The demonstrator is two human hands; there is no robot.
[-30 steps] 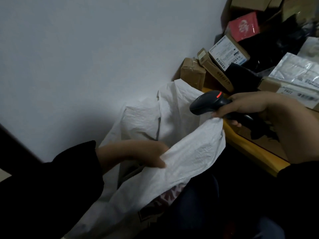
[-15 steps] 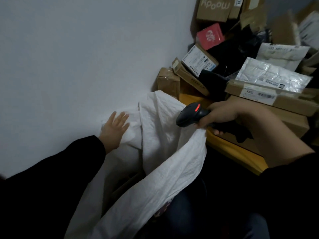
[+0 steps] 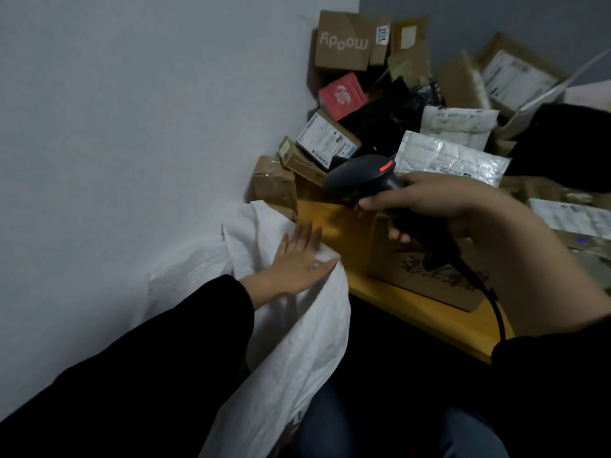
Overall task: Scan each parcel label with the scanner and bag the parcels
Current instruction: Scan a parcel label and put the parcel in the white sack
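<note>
Left hand (image 3: 297, 262), out of the bag (image 3: 297, 342), rests on it fingers spread; right hand (image 3: 439, 206), gripping the scanner (image 3: 360, 178), has risen toward the parcels (image 3: 327, 140): next scan apparently due.

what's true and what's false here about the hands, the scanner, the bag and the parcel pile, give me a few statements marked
1. The right hand grips the black barcode scanner. True.
2. The left hand holds a parcel. False: it rests flat, fingers straight, on the white bag.
3. In the pile, the red box sits below the brown moody box. True.
4. The barcode scanner is cordless. False: a black cable runs from its handle.
</note>
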